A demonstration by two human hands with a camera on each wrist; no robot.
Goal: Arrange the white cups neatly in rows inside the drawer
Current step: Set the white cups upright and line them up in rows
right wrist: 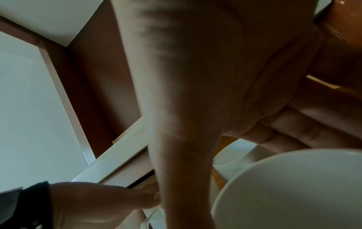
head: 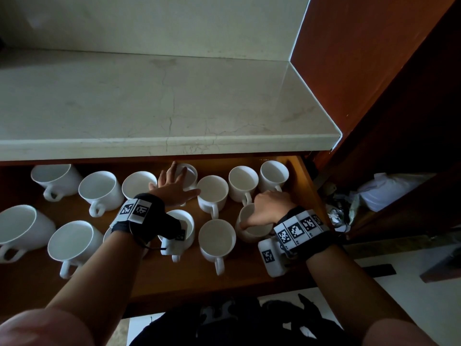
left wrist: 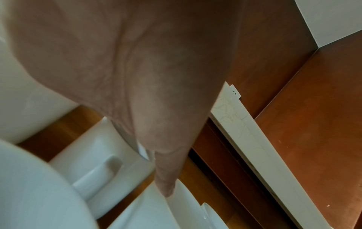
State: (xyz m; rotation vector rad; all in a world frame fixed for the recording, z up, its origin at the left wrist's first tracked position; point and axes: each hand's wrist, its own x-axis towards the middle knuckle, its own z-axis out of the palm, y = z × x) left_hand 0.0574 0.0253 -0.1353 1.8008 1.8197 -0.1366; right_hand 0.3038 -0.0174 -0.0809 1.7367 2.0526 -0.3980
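Several white cups stand in two rough rows inside the open wooden drawer (head: 296,176). My left hand (head: 179,181) lies spread over a back-row cup (head: 190,176), fingers straight, thumb reaching toward the neighbouring cup (head: 213,193). The left wrist view shows the open palm (left wrist: 137,77) with its thumb tip over a cup rim (left wrist: 152,213). My right hand (head: 257,211) grips the front-right cup (head: 254,232), thumb inside the rim and fingers curled over the far side. That cup (right wrist: 293,186) fills the lower right of the right wrist view. My left wrist partly hides another front-row cup (head: 188,221).
A marble countertop (head: 162,101) overhangs the drawer's back edge. A dark wooden cabinet panel (head: 374,71) rises on the right, with bags and clutter (head: 389,191) beside it. Dark fabric (head: 237,320) lies on the floor below the drawer front.
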